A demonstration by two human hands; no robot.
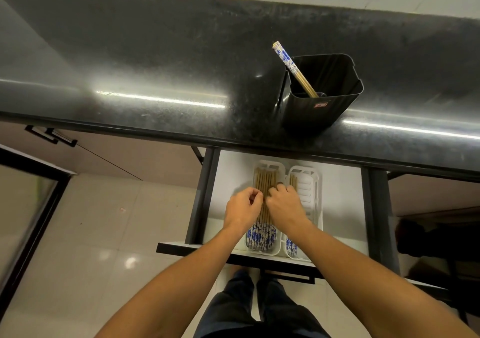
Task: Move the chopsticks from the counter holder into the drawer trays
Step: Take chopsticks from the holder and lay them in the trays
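A black holder stands on the dark counter, with a pair of blue-and-white-topped bamboo chopsticks leaning out of it to the left. Below, an open drawer holds two white trays side by side. The left tray is filled with several chopsticks. The right tray has a few along its left side. My left hand and my right hand rest over the left tray, fingers curled onto the chopsticks there. Whether either hand grips one I cannot tell.
The dark stone counter runs across the view, its front edge overhanging the back of the drawer. The drawer's black front panel and handle jut toward my legs. A dark cabinet frame stands at the left over a tiled floor.
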